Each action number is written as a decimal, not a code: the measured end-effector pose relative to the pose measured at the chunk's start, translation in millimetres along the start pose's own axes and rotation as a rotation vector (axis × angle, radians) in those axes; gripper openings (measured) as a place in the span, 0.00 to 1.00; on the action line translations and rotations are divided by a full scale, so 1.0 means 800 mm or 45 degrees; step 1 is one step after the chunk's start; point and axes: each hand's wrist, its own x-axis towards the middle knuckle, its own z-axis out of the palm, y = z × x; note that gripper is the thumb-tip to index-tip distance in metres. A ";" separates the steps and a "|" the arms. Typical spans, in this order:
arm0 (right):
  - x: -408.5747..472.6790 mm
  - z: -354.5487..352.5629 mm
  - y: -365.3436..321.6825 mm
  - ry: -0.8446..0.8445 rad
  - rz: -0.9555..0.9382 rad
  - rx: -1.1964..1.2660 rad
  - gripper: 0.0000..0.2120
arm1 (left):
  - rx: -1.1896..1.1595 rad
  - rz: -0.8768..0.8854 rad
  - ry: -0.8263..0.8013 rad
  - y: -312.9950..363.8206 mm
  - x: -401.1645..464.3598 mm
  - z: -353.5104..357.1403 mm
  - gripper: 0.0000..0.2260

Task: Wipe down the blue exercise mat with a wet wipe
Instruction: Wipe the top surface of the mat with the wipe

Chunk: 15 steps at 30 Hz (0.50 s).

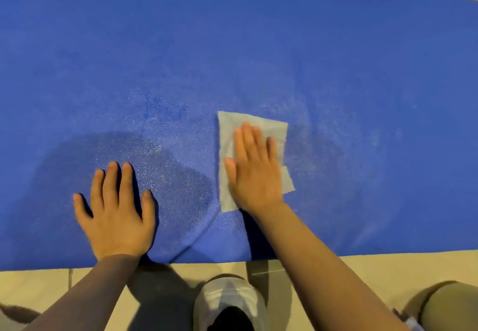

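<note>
Pressing hand: your right hand (pixel 254 173) lies flat, fingers straight, on the pale grey rectangular wet wipe (pixel 227 136), gripping nothing.
Wipe: spread on the wide blue foam exercise mat (pixel 232 46), towards the mat's near edge; your palm hides its middle.
Bracing hand: your left hand (pixel 116 211) rests open, fingers spread, on the mat beside the wipe, apart from it.
Writing: none readable.
Cut off: the mat runs past both sides of view.
Below the mat: beige tiled floor (pixel 362 268), a white shoe toe (pixel 230 297), partly shadowed.
</note>
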 end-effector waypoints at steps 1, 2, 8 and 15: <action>-0.002 0.006 -0.046 -0.010 -0.131 0.049 0.29 | 0.015 0.005 -0.001 -0.002 -0.001 0.000 0.28; -0.010 0.008 -0.085 -0.045 -0.264 0.097 0.28 | 0.028 0.019 0.002 -0.004 -0.002 0.001 0.28; -0.031 0.015 -0.044 -0.071 -0.310 0.283 0.25 | 0.028 0.036 0.016 -0.008 -0.002 0.002 0.26; -0.056 -0.023 0.177 -0.122 0.655 0.150 0.34 | 0.000 0.033 0.032 -0.007 -0.003 0.005 0.26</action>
